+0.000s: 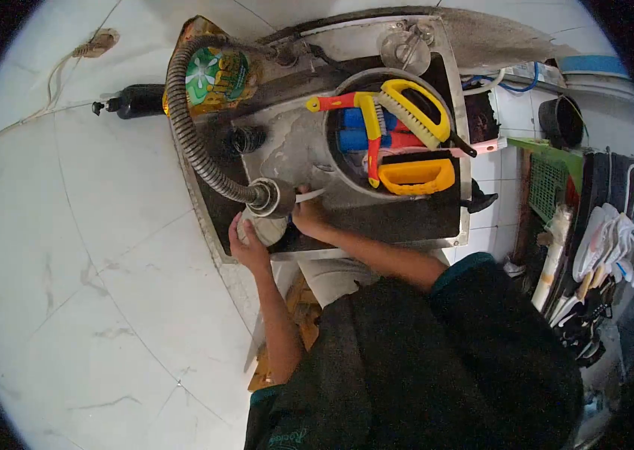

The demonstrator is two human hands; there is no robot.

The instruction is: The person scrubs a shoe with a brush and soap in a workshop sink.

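My left hand (249, 244) grips the edge of a round pale dish (268, 231) at the front left of the metal sink (287, 150). Above the dish hangs the spray head (276, 199) of a ribbed metal hose (188, 135), which covers part of it. My right hand (309, 216) is closed around something at the dish's right side, and a thin white handle-like piece (311, 195) sticks out beside its fingers. What the rest of that piece looks like is hidden.
A metal basin (336, 161) holds yellow, red and blue brushes (416, 112). Behind the hose stands a green and yellow packet (216, 75). A black bottle (141, 101) lies at the left, a clear container (405, 51) at the back right, and a green crate (547, 184) at the right.
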